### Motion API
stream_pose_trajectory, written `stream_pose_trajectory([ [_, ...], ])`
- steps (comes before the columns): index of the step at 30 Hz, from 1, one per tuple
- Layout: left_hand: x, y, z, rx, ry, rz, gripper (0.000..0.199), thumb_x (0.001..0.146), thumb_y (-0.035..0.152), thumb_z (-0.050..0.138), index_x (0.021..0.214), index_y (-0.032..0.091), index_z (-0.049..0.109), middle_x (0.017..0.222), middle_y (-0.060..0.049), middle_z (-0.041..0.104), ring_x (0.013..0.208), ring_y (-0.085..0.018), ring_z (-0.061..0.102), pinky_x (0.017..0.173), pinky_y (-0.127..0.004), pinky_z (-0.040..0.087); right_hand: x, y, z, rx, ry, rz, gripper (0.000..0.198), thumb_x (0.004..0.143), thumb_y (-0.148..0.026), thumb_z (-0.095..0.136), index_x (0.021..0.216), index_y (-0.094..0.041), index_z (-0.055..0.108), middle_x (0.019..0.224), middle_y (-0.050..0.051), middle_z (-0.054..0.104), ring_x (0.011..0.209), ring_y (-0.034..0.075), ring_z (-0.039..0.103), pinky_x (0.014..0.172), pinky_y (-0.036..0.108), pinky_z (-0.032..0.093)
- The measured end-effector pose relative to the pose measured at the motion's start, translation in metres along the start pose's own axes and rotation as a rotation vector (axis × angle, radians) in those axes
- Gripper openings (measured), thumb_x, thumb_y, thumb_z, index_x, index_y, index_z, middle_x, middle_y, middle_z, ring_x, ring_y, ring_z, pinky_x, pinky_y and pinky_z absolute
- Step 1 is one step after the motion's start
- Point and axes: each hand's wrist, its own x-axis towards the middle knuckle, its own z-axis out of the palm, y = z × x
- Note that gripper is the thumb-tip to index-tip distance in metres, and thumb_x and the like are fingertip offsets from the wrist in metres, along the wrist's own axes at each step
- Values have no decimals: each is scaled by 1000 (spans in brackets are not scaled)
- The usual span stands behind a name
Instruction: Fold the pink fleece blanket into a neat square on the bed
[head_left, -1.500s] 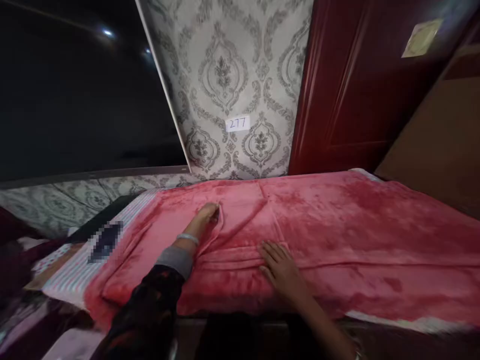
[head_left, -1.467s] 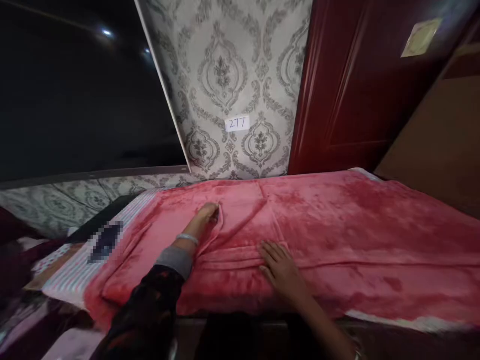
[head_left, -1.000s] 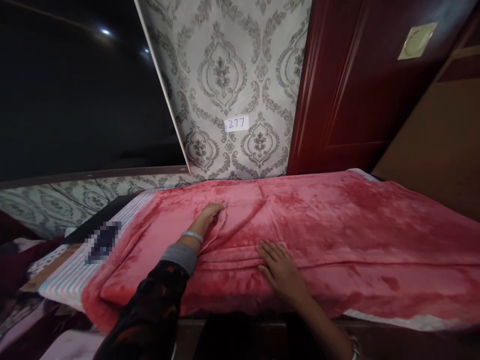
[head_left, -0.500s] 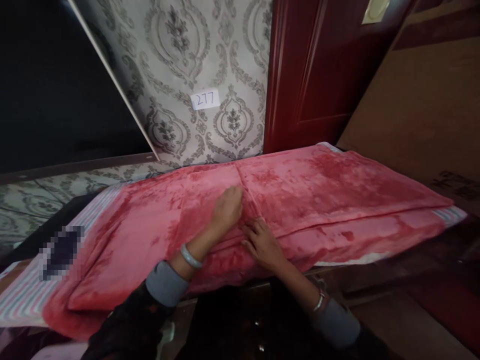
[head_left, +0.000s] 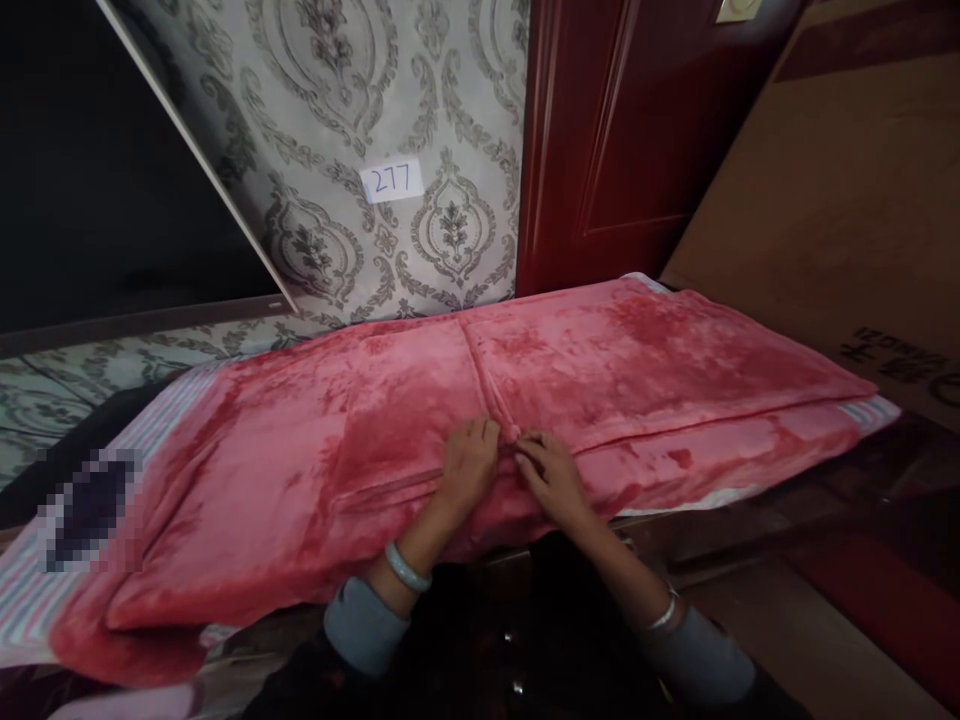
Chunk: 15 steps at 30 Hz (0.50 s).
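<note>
A pink-and-red plush cloth (head_left: pixel 281 450), perhaps a blanket, lies spread and partly folded over a striped cloth (head_left: pixel 161 425). Down its middle runs a folded edge or seam that meets a crosswise fold near the front. At that meeting point my left hand (head_left: pixel 469 465) has its fingers curled down and pinching the fabric. Just to the right, my right hand (head_left: pixel 555 480) grips the same fold between thumb and fingers. Only a small gap separates the two hands. The fabric inside the fingers is mostly hidden.
Behind the cloth stand a patterned wall with a paper label (head_left: pixel 392 181) and a dark red door (head_left: pixel 600 140). A large black screen (head_left: pixel 120 180) is at the left. A cardboard box (head_left: pixel 840 210) leans at the right. A blurred dark patch lies on the striped cloth.
My left hand has come down along the middle fold toward the front edge. My right hand has shifted slightly right and now pinches the fold. The view has moved a little.
</note>
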Motion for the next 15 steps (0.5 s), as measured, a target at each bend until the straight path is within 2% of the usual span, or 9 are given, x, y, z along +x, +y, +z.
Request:
stream_pose_trajectory([
  [4, -4, -1, 7, 15, 77, 70, 14, 97, 13, 47, 91, 18, 59, 88, -7, 61, 85, -23, 58, 76, -36, 47, 22, -4, -8, 68, -119, 161, 38, 98, -41, 45, 87, -19, 74, 82, 7, 72, 77, 22, 65, 72, 32, 50],
  [10, -5, 3, 9, 8, 72, 45, 18, 98, 14, 43, 91, 17, 60, 90, -9, 62, 87, -23, 59, 79, -37, 48, 45, 5, -6, 44, -208, 275, 43, 87, -56, 52, 70, -19, 66, 65, 5, 68, 63, 20, 61, 59, 28, 42],
  [12, -6, 6, 7, -3, 59, 33, 15, 98, 15, 46, 95, 16, 60, 94, -10, 62, 91, -23, 59, 82, -37, 48, 45, 11, -3, 82, -222, 284, 44, 82, -59, 52, 66, -20, 63, 62, 4, 66, 60, 19, 59, 57, 28, 41],
  [15, -9, 9, 1, -20, 27, 29, 18, 97, 15, 47, 111, 14, 59, 101, -11, 63, 97, -24, 59, 85, -36, 48, 43, 15, 1, 118, -233, 315, 46, 77, -64, 51, 64, -21, 59, 58, 3, 61, 56, 18, 55, 55, 28, 38],
])
